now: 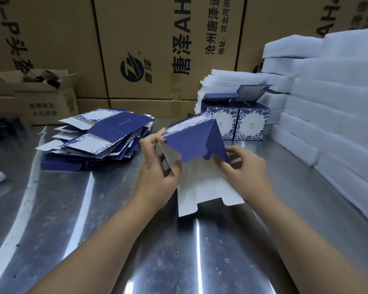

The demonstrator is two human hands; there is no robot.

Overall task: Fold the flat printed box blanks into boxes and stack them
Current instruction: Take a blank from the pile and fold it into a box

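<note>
While I hold the half-opened box blank (197, 143) above the metal table (89, 219), the head view shows it near the middle of the scene, blue panels tented upward and white flaps hanging toward me. My left hand (157, 168) pinches the left edge of the blue panel between thumb and forefinger, the other fingers curled against the white flap. My right hand (243, 166) grips the right side, fingers curled under the blue panel onto the flap; its fingertips are hidden, so I cannot tell how deep they reach.

To the far left lies the pile of flat blanks (102, 132), fanned out and uneven. Just behind the blank, far right, stand two finished boxes (239, 122) side by side with their lids up, against stacks of white foam sheets (338, 98). Brown cartons (157, 49) form the back wall.

I judge the box is only partly squared. If my hands push unevenly, the card could buckle off its scored lines or a flap could tear. Swinging the blank away from me might knock the finished boxes, since they stand so near. The loose pile could also slide if bumped.
</note>
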